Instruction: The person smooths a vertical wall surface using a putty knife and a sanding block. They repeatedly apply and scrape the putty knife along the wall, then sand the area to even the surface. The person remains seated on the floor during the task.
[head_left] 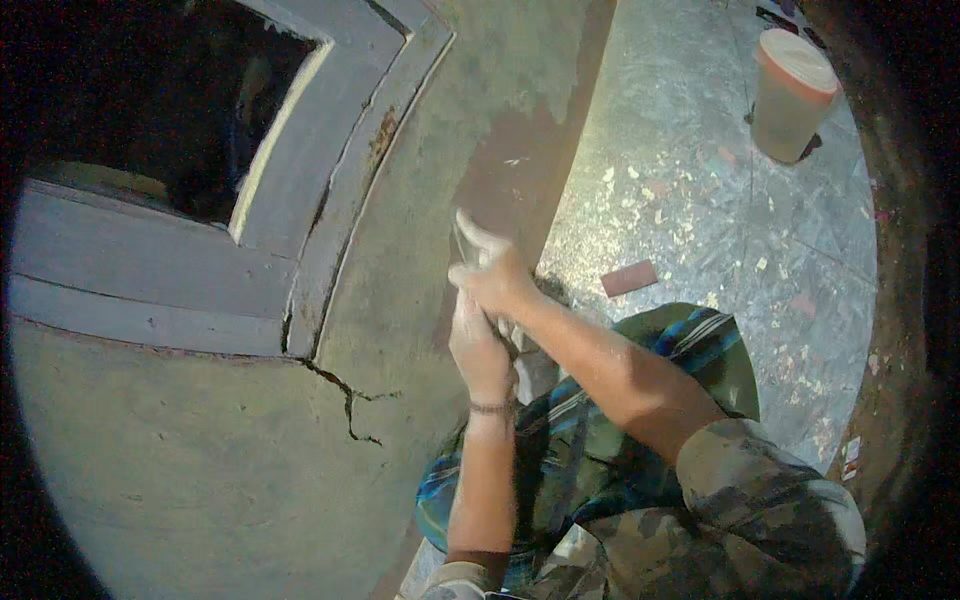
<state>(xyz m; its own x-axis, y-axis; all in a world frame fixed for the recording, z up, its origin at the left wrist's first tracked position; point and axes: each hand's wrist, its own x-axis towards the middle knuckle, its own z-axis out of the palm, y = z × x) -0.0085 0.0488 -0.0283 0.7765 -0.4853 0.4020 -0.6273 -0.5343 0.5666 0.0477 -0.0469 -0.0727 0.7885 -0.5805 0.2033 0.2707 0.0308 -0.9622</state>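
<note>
- Pinched between the fingers of the right hand (490,272) is what appears to be a thin greyish piece (461,243); its kind cannot be told.
- Held just below is the left hand (481,350), its fingers partly hidden by the right one; whether anything is gripped by it cannot be told.
- Both hands are coated with whitish dust, and the thin piece is held in front of the reddish-brown band (512,165) along the wall's foot.
- On the floor (700,225), flecked with pale flakes, a reddish-brown block (629,278) is laid nearer the wall-side edge.
- Near the floor's outer edge, toward the far end, a translucent bucket (790,115) is topped by a pale lid with an orange rim.
- From the window frame's (225,275) lower corner nearest the hands, the wall (230,450) is split by a dark crack (347,395).
</note>
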